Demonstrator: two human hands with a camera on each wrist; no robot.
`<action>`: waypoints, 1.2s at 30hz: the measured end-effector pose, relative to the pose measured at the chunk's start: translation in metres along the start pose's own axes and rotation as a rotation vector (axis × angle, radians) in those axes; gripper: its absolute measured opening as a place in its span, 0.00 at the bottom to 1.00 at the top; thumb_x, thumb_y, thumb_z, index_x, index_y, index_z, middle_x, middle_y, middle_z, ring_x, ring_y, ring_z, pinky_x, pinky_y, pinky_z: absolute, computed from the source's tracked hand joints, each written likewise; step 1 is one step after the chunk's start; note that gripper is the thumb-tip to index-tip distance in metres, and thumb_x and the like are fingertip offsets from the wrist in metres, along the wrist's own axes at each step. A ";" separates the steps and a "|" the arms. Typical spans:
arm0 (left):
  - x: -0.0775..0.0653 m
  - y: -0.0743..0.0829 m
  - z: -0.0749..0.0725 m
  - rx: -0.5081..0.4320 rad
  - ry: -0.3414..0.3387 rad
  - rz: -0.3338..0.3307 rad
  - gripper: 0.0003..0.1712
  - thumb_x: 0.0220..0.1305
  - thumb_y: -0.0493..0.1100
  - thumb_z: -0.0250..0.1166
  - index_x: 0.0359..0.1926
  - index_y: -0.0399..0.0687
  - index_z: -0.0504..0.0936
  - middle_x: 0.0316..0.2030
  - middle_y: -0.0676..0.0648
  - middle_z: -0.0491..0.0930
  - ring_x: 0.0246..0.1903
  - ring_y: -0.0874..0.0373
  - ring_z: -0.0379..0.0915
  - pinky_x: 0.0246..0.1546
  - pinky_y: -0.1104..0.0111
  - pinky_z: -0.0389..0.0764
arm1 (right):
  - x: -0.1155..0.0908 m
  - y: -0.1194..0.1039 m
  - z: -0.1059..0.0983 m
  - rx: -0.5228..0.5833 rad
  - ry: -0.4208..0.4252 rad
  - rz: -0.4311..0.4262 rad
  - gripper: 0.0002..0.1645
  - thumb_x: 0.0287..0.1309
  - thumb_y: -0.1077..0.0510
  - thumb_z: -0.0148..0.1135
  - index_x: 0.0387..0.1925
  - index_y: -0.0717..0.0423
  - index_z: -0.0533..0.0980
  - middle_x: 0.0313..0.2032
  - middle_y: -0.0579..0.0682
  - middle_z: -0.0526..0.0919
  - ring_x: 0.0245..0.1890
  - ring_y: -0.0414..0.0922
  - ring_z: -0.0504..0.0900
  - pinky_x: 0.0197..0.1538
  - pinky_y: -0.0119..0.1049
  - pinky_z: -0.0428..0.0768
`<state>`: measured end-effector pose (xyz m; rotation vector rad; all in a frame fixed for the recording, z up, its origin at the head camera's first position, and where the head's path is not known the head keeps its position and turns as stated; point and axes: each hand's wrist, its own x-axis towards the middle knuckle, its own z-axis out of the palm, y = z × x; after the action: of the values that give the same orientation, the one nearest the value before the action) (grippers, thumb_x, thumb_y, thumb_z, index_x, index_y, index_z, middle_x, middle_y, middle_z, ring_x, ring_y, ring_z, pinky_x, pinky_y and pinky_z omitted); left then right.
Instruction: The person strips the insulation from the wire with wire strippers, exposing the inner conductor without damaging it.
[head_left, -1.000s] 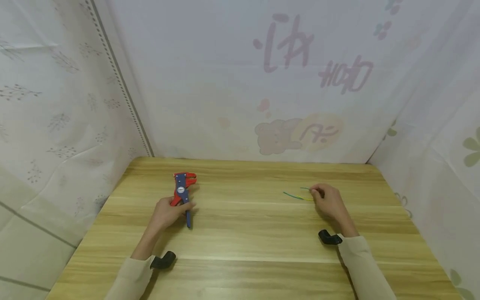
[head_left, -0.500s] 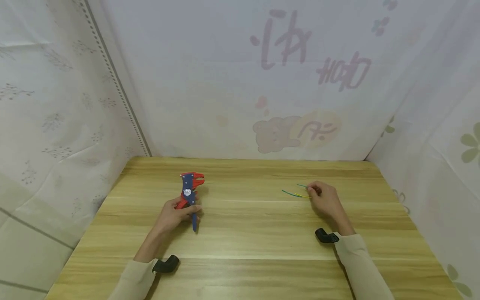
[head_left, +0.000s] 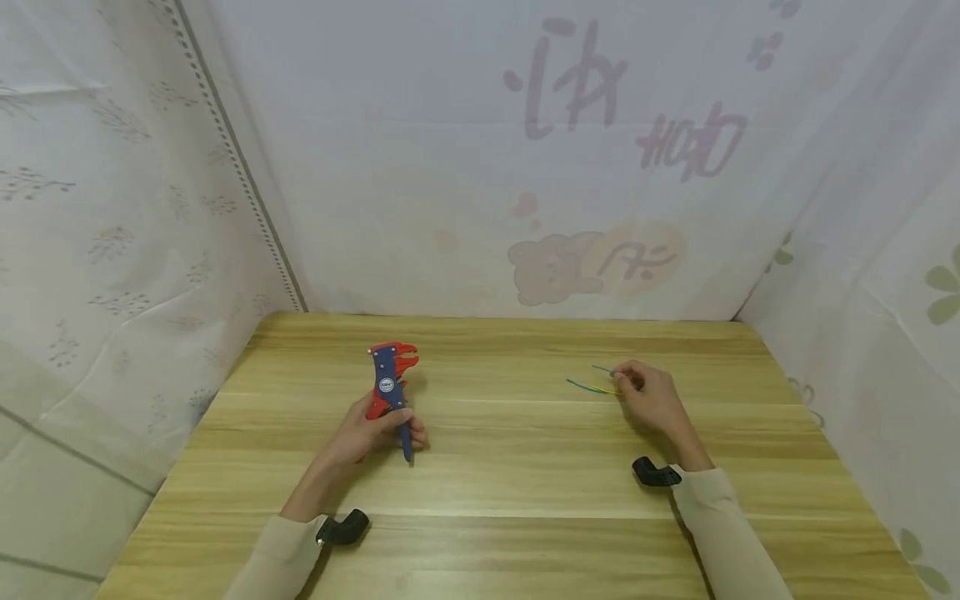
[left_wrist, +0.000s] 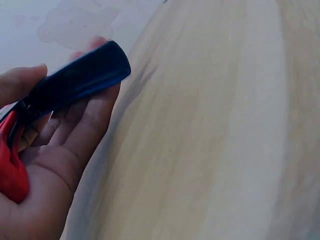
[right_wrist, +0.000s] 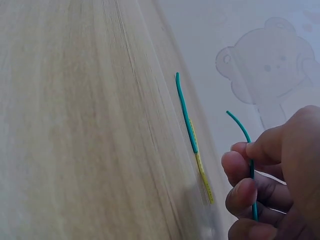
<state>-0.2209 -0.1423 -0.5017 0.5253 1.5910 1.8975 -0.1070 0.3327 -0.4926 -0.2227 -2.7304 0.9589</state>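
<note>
My left hand [head_left: 367,433] holds a wire stripper [head_left: 387,375] with a blue body and red jaws, its head pointing away from me. In the left wrist view the thumb lies along the blue handle [left_wrist: 85,75], fingers behind it, and the red handle [left_wrist: 12,165] rests against the palm. On the right, my right hand [head_left: 647,396] pinches a thin green wire [right_wrist: 240,127] between thumb and fingertips, its free end sticking out. Just beyond that hand a green piece of wire [right_wrist: 184,107] and a yellow one [right_wrist: 202,175] lie together on the table.
The wood-grain table [head_left: 480,475] is bounded by a printed white cloth [head_left: 420,167] at the back and patterned cloth on both sides. A black camera mount sits on each wrist, the left one [head_left: 343,527] and the right one [head_left: 656,472].
My left hand has moved to the right with the wire stripper, and more of its fingers show behind the blue handle. The right hand and the green wire have barely moved.
</note>
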 end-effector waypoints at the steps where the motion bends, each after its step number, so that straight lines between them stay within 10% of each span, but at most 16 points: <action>1: 0.001 -0.001 0.001 -0.015 -0.011 -0.002 0.33 0.73 0.36 0.61 0.67 0.25 0.53 0.35 0.43 0.87 0.35 0.48 0.89 0.47 0.46 0.88 | 0.000 0.000 0.000 0.001 -0.003 0.000 0.13 0.75 0.56 0.55 0.49 0.57 0.82 0.34 0.52 0.87 0.29 0.42 0.78 0.34 0.33 0.75; 36: 0.012 -0.010 0.035 -0.079 -0.105 -0.032 0.27 0.74 0.38 0.61 0.59 0.22 0.60 0.33 0.46 0.85 0.33 0.51 0.88 0.45 0.54 0.89 | 0.004 -0.025 0.014 0.117 -0.024 -0.082 0.14 0.76 0.51 0.56 0.48 0.54 0.82 0.26 0.48 0.85 0.21 0.38 0.76 0.24 0.31 0.69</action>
<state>-0.2055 -0.1075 -0.5055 0.5536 1.4439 1.8695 -0.1162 0.3060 -0.4869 -0.0788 -2.6707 1.1006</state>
